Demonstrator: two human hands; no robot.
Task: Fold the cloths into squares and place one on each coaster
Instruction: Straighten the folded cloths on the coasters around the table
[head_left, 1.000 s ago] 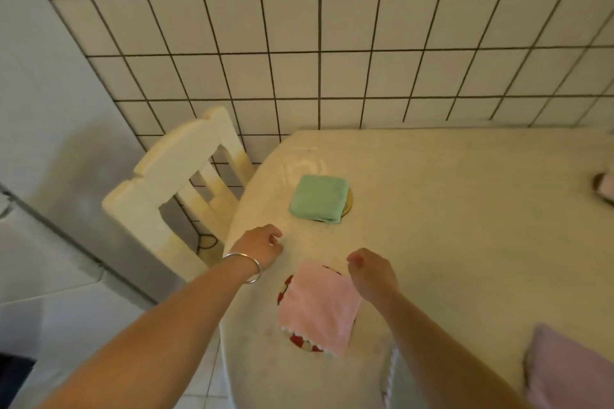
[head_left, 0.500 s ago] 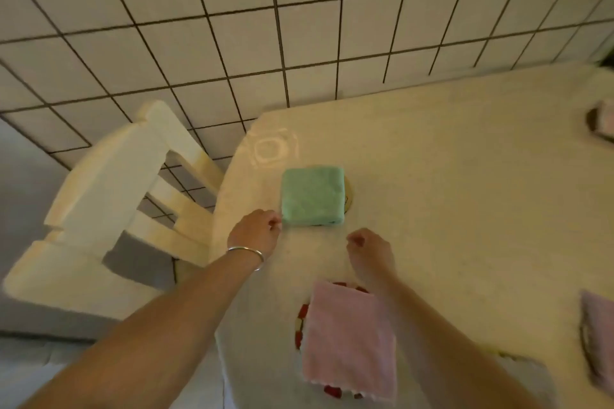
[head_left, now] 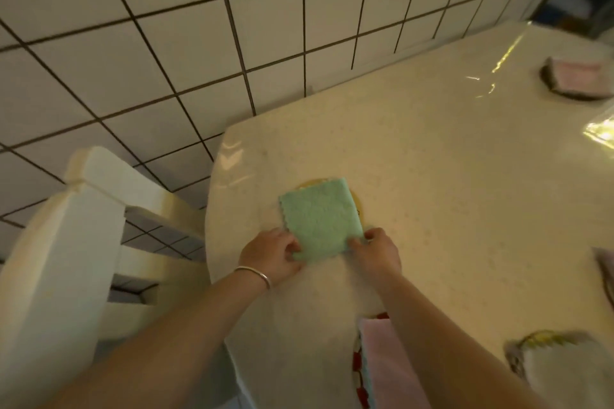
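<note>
A folded green cloth (head_left: 320, 219) lies over a yellow coaster (head_left: 357, 204) near the table's left end. My left hand (head_left: 270, 254) pinches the cloth's near left corner. My right hand (head_left: 378, 251) pinches its near right corner. A folded pink cloth (head_left: 388, 365) lies on a red coaster (head_left: 357, 362) near the front edge, partly under my right forearm. Another pink cloth (head_left: 576, 75) sits on a dark coaster (head_left: 548, 81) at the far right. A white cloth (head_left: 564, 372) covers a yellow-rimmed coaster (head_left: 538, 339) at the bottom right.
The cream table (head_left: 448, 159) stands against a white tiled wall (head_left: 232, 26). A cream wooden chair (head_left: 83, 242) stands close to the table's left end. Part of one more cloth (head_left: 606, 262) shows at the right border.
Both hands have moved forward from the pink cloth to the green cloth and taken hold of its near corners. The view has swung left and down.
</note>
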